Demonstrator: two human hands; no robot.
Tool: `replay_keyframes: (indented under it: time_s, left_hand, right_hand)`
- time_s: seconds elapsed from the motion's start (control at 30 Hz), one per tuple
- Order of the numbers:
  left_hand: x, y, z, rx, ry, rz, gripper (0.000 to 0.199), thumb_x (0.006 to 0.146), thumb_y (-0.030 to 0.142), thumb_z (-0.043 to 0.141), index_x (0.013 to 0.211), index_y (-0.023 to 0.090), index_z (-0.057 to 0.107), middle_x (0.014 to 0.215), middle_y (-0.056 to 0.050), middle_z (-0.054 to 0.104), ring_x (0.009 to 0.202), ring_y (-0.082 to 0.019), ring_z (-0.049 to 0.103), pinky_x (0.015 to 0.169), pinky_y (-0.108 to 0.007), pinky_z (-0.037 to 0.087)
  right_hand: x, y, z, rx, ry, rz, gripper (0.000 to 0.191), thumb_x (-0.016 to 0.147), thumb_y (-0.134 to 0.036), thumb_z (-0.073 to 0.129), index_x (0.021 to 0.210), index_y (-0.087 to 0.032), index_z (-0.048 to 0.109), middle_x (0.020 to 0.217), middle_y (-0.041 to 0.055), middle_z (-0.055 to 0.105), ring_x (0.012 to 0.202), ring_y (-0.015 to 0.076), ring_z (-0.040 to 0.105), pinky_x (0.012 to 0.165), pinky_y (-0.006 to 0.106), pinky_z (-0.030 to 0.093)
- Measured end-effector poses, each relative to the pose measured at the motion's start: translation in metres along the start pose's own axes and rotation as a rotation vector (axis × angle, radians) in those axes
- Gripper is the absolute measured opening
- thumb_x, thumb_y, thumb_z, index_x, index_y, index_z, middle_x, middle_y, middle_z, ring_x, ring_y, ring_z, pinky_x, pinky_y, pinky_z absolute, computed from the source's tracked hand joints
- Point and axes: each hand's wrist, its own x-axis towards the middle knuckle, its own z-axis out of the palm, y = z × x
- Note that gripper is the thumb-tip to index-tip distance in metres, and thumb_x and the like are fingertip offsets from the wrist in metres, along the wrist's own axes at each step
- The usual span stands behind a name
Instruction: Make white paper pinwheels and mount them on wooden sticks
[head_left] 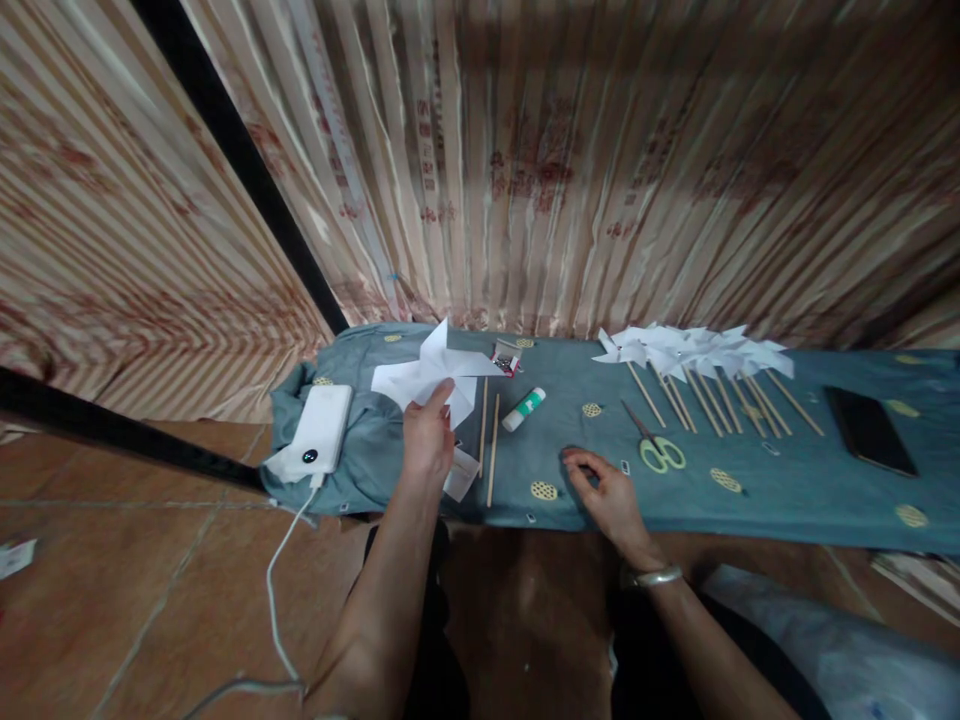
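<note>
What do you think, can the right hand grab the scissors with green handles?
Probably yes: the green-handled scissors lie close beside the right hand, handles toward the person, and nothing seems to cover them or stand between.

The pinwheel (433, 372) looks like smooth, matt paper with crisp folds, and the sticks (493, 450) appear to be plain, unvarnished wood. The tablecloth (566, 375) is soft, matt, wrinkled fabric, the curtain (555, 230) pleated cloth with a faint sheen. Smooth plastic covers the power bank (324, 425) and glue stick (524, 409); the scissors (649, 440) join metal blades to plastic handles, and the bracelet (657, 577) is shiny metal.
</note>
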Motion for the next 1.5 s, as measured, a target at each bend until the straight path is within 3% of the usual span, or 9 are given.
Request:
replay_keyframes:
  time_s: [0.17,0.33,0.47,0.6,0.87,1.1,1.5]
  left_hand:
    - [0.003,0.004,-0.003,-0.028,0.019,-0.017,0.023,0.052,0.015,0.079,0.069,0.015,0.064,0.058,0.004,0.065,0.065,-0.012,0.067,0.074,-0.024,0.05]
    - [0.004,0.007,-0.007,-0.049,0.005,-0.008,0.028,0.052,0.016,0.079,0.077,0.015,0.065,0.068,0.002,0.07,0.08,-0.016,0.07,0.085,-0.028,0.05]
    - [0.002,0.008,-0.008,-0.042,-0.02,-0.017,0.031,0.051,0.019,0.081,0.077,0.015,0.066,0.072,0.0,0.072,0.083,-0.019,0.071,0.086,-0.031,0.052]
    - [0.002,0.009,-0.007,-0.036,-0.009,-0.022,0.032,0.048,0.02,0.082,0.075,0.015,0.066,0.07,0.0,0.072,0.083,-0.02,0.071,0.082,-0.031,0.053]
    - [-0.002,0.005,-0.006,0.004,-0.045,-0.066,0.031,0.051,0.021,0.082,0.078,0.015,0.067,0.075,-0.002,0.073,0.09,-0.023,0.071,0.08,-0.03,0.053]
    - [-0.004,0.003,-0.005,-0.026,-0.04,-0.078,0.034,0.05,0.019,0.084,0.08,0.014,0.069,0.076,-0.003,0.074,0.093,-0.023,0.07,0.084,-0.031,0.053]
    - [-0.007,0.004,-0.005,-0.006,-0.054,-0.068,0.034,0.052,0.02,0.083,0.083,0.014,0.069,0.074,-0.003,0.074,0.099,-0.025,0.069,0.088,-0.033,0.052]
  right_hand:
    - [0.025,-0.025,0.011,-0.039,-0.011,-0.11,0.021,0.085,-0.032,0.049,0.087,-0.023,0.068,0.105,0.008,0.073,0.098,0.0238,0.067,0.089,0.04,0.051]
    - [0.092,-0.056,0.028,-0.262,-0.033,-0.337,0.026,0.084,-0.017,0.047,0.095,-0.019,0.071,0.125,0.0115,0.063,0.118,0.0259,0.057,0.103,0.045,0.042]
    - [0.152,-0.067,0.046,-0.514,-0.081,-0.323,0.025,0.084,-0.015,0.05,0.096,-0.015,0.073,0.132,0.0168,0.057,0.124,0.0283,0.053,0.102,0.04,0.041]
    - [0.186,-0.073,0.06,-0.745,-0.243,-0.304,0.027,0.086,-0.016,0.048,0.095,-0.014,0.074,0.13,0.0179,0.058,0.123,0.0293,0.052,0.1,0.038,0.041]
    - [0.201,-0.079,0.071,-0.84,-0.305,-0.257,0.026,0.085,-0.023,0.053,0.096,-0.009,0.073,0.126,0.0207,0.06,0.116,0.0292,0.055,0.096,0.035,0.042]
    - [0.207,-0.081,0.076,-0.871,-0.345,-0.219,0.026,0.083,-0.016,0.054,0.101,-0.009,0.072,0.114,0.0203,0.067,0.11,0.0272,0.06,0.094,0.032,0.044]
    - [0.209,-0.076,0.079,-0.835,-0.327,-0.264,0.026,0.083,-0.015,0.053,0.1,-0.009,0.072,0.118,0.0206,0.065,0.11,0.0301,0.059,0.094,0.037,0.045]
